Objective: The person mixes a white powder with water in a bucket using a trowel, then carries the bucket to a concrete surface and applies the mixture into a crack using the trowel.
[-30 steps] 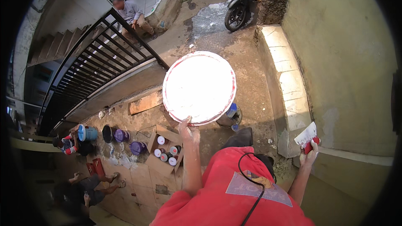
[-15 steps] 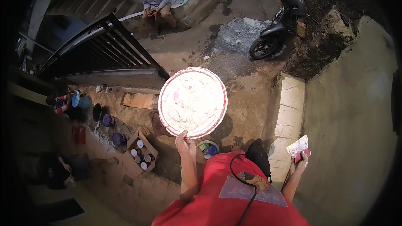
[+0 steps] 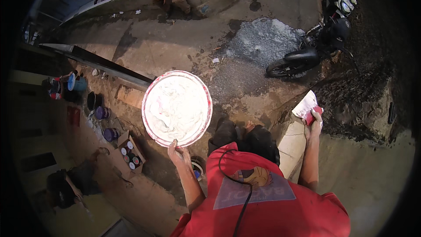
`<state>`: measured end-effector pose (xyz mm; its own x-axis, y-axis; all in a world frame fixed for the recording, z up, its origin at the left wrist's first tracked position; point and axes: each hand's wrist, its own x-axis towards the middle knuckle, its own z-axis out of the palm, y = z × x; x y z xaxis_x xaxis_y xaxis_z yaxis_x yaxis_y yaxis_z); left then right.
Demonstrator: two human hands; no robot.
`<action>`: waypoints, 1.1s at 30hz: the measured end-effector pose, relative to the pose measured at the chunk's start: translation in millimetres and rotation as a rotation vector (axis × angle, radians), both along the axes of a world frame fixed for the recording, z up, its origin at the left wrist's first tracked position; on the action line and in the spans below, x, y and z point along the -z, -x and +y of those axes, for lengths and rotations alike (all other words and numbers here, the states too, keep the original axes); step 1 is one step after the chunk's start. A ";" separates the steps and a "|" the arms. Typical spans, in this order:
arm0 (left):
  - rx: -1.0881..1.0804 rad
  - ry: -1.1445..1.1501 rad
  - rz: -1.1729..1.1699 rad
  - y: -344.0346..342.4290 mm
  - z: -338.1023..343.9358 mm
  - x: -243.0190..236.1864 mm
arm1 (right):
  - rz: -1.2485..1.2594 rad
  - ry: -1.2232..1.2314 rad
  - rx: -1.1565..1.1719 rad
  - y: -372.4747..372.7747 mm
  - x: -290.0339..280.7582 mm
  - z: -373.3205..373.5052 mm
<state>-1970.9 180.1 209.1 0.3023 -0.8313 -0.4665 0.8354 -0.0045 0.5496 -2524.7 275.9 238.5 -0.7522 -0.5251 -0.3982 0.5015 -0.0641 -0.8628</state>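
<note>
grasping: left fingers (image 3: 175, 146), a basin (image 3: 144, 113) of swirled white paste (image 3: 176, 105); right fingers (image 3: 314, 126), a scraper (image 3: 305, 105)

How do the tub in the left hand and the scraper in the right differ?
The tub is round; the scraper is flat and angular. The tub is much larger than the scraper. The left hand holds the tub at its near rim; the right hand grips the scraper at its red end. Both show red and white.

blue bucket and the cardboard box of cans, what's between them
In the head view, a dark container, then a purple tub and a second purple tub lie between the blue bucket and the cardboard box.
</note>
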 end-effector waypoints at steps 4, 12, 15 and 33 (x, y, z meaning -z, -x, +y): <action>-0.129 -0.020 -0.047 29.7 -61.6 3.7 | 0.160 0.045 -0.296 44.6 -42.3 -156.5; -0.211 -0.029 0.085 79.8 -238.4 36.8 | -0.109 0.010 -0.262 9.2 21.5 -404.8; -0.256 -0.131 0.053 91.2 -305.4 43.5 | -0.144 -0.089 -0.404 -16.1 25.9 -475.8; -0.662 -0.140 0.168 71.4 -770.4 198.7 | 0.186 -0.022 -1.104 -171.5 9.3 -1133.2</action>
<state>-2042.3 -590.3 10.3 0.6390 -0.4255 -0.6408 0.7606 0.4738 0.4439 -2353.1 -857.3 229.2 0.0730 -0.9356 -0.3455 0.1369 0.3525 -0.9257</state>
